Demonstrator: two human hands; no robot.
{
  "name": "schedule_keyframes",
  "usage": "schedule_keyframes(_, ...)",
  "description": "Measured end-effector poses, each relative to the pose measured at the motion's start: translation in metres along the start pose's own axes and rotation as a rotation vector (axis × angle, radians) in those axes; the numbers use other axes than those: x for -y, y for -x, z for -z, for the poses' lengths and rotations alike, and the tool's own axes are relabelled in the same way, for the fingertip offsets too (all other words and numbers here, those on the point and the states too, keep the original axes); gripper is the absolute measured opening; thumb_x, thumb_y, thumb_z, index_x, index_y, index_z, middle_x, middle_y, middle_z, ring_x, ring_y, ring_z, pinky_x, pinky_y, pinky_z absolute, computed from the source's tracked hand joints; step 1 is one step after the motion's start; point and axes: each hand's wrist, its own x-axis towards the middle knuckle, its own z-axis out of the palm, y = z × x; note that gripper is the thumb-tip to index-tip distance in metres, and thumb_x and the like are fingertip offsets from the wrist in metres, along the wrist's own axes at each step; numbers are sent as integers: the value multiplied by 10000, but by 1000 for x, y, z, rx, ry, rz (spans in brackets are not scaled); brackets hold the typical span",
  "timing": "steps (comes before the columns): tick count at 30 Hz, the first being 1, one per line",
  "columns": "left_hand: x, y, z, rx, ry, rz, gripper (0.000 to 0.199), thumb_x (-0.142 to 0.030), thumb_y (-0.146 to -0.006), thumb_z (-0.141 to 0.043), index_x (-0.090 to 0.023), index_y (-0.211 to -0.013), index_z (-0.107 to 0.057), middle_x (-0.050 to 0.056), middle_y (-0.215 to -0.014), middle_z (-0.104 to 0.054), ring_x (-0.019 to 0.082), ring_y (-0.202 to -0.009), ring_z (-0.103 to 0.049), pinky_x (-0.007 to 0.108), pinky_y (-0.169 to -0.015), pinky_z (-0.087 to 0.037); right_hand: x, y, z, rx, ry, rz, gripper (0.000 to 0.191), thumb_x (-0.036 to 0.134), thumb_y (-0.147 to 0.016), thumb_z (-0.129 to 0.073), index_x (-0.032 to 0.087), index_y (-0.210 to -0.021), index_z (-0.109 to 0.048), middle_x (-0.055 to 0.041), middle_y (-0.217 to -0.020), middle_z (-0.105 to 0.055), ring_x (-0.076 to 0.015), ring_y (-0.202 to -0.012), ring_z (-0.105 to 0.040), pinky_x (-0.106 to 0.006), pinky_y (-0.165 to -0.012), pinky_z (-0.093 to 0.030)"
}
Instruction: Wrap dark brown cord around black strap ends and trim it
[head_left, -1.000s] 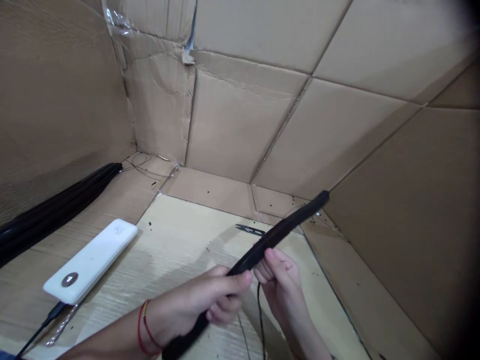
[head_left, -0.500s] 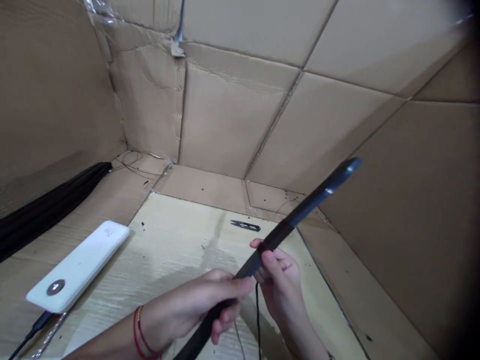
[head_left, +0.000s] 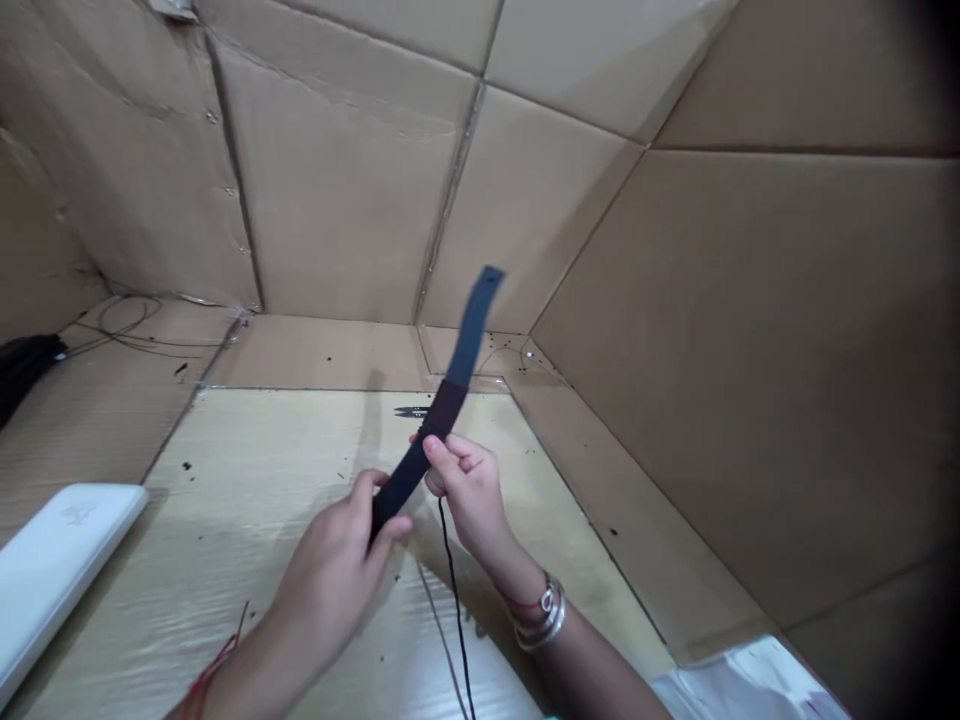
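You're clamping the dark strap (head_left: 469, 335) in both hands, left (head_left: 330, 555) on the near stretch, right (head_left: 469, 490) pinching just below its brown section (head_left: 448, 403). Its long axis is running up and away, leaning right; the free end is pointing beyond your right hand, the nearer one.

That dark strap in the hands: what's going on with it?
A person is holding the dark strap in both bare hands. The left hand grips it lower down, and the right hand pinches it higher up, just below a dark wrapped section. The strap's far end sticks up free. A black cord hangs below the right hand. Small snips lie on the work surface behind the strap, and a white device lies at the left.
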Motion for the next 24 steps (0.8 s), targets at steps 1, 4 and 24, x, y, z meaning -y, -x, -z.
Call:
schedule_keyframes(1, -2, 0, 1, -132, -140, -30, 268, -455, -867, -527, -188, -889, -522, -4, -659, -465, 148, -569, -435, 267, -540, -298, 0, 1, 0, 14, -12, 13, 406, 499, -776, -733, 108, -729, -638, 82, -508, -274, -30, -450, -195, -208, -455, -142)
schedule_keyframes(4, -8, 2, 9, -52, -139, -52, 316, -470, -835, -588, -202, -716, -469, -35, -590, -380, 128, -548, -374, 265, -536, -241, 2, 4, 2, 126, -83, -21, 391, 475, -781, -742, 106, -904, -702, 94, -504, -246, -33, -450, -184, -208, -459, -148)
schedule_keyframes(24, -5, 7, 4, -5, 95, 42, 454, -611, -833, -561, -204, -1031, -519, -27, -640, -515, 137, -511, -474, 238, -497, -367, 6, 7, -4, 34, -159, -49, 323, 405, -783, -731, 103, -893, -694, 109, -491, -217, -32, -449, -160, -219, -459, -116)
